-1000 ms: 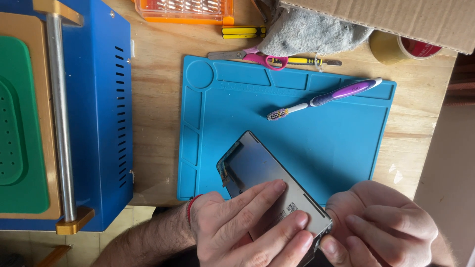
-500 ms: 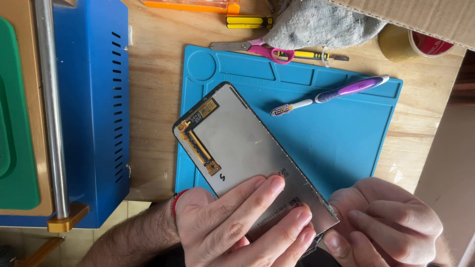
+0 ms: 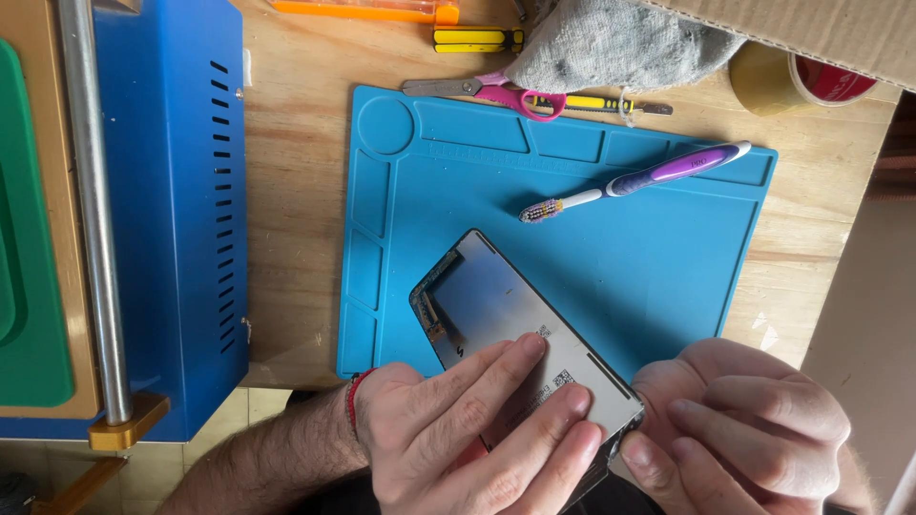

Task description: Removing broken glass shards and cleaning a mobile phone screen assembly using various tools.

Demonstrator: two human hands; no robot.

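Note:
A grey phone screen panel [image 3: 496, 305], back side up with a flex connector along its left edge, lies tilted over the near edge of the blue work mat [image 3: 611, 277]. My left hand [image 3: 468, 434] holds it from below, fingers flat across its lower half. My right hand [image 3: 744, 429] pinches the panel's lower right corner with the fingertips.
A purple and white toothbrush [image 3: 639, 179] lies on the mat. Pink-handled scissors [image 3: 496, 91], a yellow-handled tool [image 3: 477, 38], a grey cloth [image 3: 611, 43], a tape roll [image 3: 792, 76] and a cardboard box [image 3: 821, 29] sit behind. A blue machine [image 3: 181, 219] stands on the left.
The panel swung up and out over the mat half a second ago, then came back down toward me. Both hands have kept their hold on its lower end.

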